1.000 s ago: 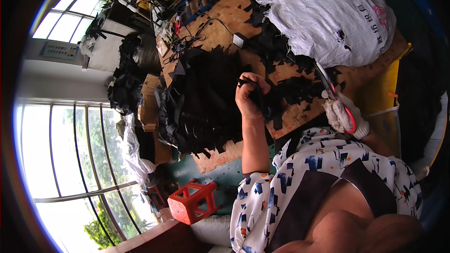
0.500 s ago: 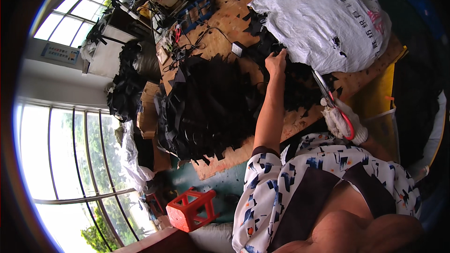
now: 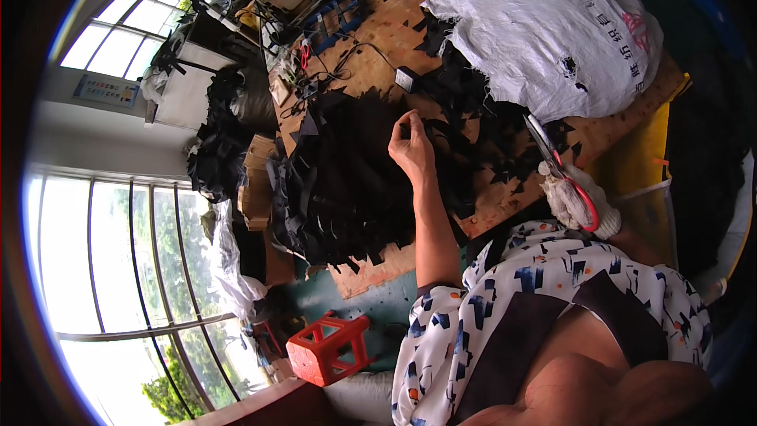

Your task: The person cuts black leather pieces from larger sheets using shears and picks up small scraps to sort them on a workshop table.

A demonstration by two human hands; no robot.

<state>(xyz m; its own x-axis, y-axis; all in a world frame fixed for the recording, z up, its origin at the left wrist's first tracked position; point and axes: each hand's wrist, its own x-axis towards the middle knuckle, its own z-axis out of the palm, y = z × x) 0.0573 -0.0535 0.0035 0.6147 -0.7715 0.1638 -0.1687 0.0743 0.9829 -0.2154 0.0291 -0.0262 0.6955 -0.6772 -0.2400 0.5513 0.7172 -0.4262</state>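
My bare left hand (image 3: 412, 147) is over the right part of a big heap of black cloth pieces (image 3: 339, 181) on the wooden table. Its thumb and fingers are bent together in a pinch; whatever they hold, if anything, blends into the black behind. My right hand (image 3: 579, 207), in a whitish knit glove, grips scissors (image 3: 557, 159) by their red handles near the table's front edge. The blades point away from me, toward a white woven sack (image 3: 544, 39). Loose black scraps (image 3: 505, 142) lie between the heap and the scissors.
A black power adapter (image 3: 405, 79) with its cord lies behind the heap. A blue plastic basket (image 3: 335, 20) stands farther back. On the floor at lower left is a red plastic stool (image 3: 327, 349). Yellow material (image 3: 631, 158) hangs at the table's right edge.
My left hand has moved left and slightly toward me, from beside the sack to over the black heap. My right hand with the scissors has hardly moved.
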